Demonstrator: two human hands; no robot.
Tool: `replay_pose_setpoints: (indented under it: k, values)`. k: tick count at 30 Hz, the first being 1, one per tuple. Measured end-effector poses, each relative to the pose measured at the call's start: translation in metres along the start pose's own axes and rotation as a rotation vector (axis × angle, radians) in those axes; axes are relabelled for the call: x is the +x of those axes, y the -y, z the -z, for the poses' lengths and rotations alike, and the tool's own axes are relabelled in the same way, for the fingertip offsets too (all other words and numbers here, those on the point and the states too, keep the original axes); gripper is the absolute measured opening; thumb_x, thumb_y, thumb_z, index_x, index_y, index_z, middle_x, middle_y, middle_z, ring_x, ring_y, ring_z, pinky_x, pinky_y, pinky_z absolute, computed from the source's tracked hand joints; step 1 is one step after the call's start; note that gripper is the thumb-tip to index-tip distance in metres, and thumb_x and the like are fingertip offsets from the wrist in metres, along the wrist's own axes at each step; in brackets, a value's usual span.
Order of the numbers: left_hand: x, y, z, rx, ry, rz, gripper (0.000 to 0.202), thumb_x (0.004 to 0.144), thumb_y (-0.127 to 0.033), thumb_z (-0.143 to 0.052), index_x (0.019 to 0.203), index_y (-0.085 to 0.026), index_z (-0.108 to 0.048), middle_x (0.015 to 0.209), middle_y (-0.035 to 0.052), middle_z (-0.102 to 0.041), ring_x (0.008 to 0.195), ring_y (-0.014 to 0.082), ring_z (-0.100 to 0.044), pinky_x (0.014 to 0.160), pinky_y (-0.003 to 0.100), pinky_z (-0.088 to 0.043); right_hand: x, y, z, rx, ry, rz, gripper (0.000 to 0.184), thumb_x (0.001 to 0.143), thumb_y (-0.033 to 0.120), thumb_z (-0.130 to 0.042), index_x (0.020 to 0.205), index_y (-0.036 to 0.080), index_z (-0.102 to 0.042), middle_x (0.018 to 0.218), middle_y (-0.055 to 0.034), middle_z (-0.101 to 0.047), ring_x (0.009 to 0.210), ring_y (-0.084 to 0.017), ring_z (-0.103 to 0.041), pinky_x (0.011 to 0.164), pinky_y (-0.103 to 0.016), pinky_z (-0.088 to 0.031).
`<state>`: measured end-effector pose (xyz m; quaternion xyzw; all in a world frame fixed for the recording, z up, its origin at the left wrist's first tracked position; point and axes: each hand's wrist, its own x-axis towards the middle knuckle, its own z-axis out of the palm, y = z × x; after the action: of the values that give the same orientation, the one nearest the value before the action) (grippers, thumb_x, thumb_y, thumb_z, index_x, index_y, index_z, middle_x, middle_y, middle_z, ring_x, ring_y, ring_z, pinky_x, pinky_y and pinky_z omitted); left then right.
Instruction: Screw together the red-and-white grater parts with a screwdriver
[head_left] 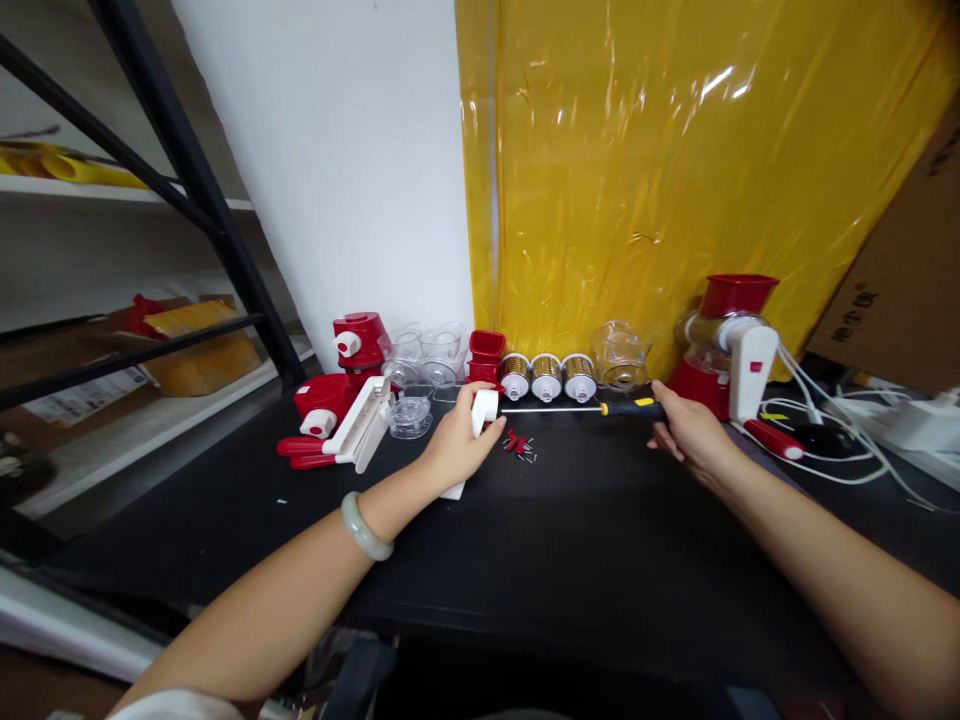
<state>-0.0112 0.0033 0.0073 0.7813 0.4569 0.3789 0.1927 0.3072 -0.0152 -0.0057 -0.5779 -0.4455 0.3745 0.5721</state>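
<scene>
My left hand (461,435) is closed around a white plastic crank arm (485,406), whose lower end shows beneath the palm. My right hand (686,425) grips the black and yellow handle of a screwdriver (559,410). The screwdriver lies level, and its long shaft points left, with the tip at the crank arm; whether it sits in a screw I cannot tell. Just below the shaft, small red pieces (514,440) and several loose screws (531,458) lie on the black table (570,560).
Three grater drums (546,378), a red hopper (486,352) and clear plastic parts (439,350) line the back. Red grater bodies (324,400) and white crank arms (364,430) lie left. An assembled rotary grater (724,345) and white cables (840,425) stand right.
</scene>
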Motion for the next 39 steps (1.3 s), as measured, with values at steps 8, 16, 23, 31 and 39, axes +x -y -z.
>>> replay_pose_setpoints:
  k: [8,16,23,31,39]
  values:
    - [-0.002,-0.003,0.001,0.025,-0.034,-0.033,0.046,0.090,-0.036,-0.056,0.132,-0.023,-0.040,0.095,0.0047,-0.067,0.081,0.0234,-0.067,0.077,0.036,-0.049,0.000,-0.003,0.000,-0.051,-0.008,-0.060,0.064,0.082,0.078,-0.048,0.044,0.028,-0.034,0.027,0.0023,-0.030,0.027,-0.010,-0.028,0.047,-0.032,-0.055]
    - [0.005,0.008,0.002,-0.011,-0.062,-0.005,0.047,0.090,-0.036,-0.056,0.132,-0.023,-0.039,0.094,0.0038,-0.065,0.079,0.0220,-0.067,0.073,0.035,-0.052,0.001,-0.007,-0.003,0.236,0.191,0.073,0.045,0.070,0.062,-0.075,0.083,0.022,-0.059,0.058,-0.0002,-0.064,0.045,-0.013,-0.057,0.051,-0.027,-0.054]
    - [0.014,0.021,0.002,-0.162,-0.056,0.125,0.048,0.088,-0.037,-0.058,0.129,-0.024,-0.038,0.088,-0.0007,-0.064,0.052,0.0129,-0.059,0.053,0.027,-0.050,-0.003,-0.009,-0.006,0.313,0.294,0.079,0.051,0.066,0.042,-0.086,0.105,0.025,-0.057,0.078,0.0016,-0.069,0.071,-0.015,-0.070,0.068,-0.029,-0.058]
    - [0.011,0.019,-0.001,-0.169,-0.031,0.118,0.047,0.088,-0.037,-0.058,0.129,-0.026,-0.038,0.085,-0.0032,-0.061,0.047,0.0115,-0.058,0.053,0.029,-0.051,0.003,-0.007,-0.003,0.261,0.227,0.121,0.054,0.064,0.053,-0.085,0.099,0.023,-0.058,0.073,0.0014,-0.070,0.055,-0.012,-0.063,0.062,-0.028,-0.054]
    - [0.007,0.013,0.001,-0.068,-0.033,0.013,0.044,0.089,-0.035,-0.058,0.128,-0.024,-0.040,0.083,-0.0020,-0.062,0.061,0.0160,-0.063,0.063,0.030,-0.050,0.009,-0.015,0.002,0.119,0.178,0.194,0.046,0.076,0.064,-0.071,0.078,0.020,-0.055,0.053,0.0026,-0.060,0.042,-0.011,-0.054,0.055,-0.027,-0.050]
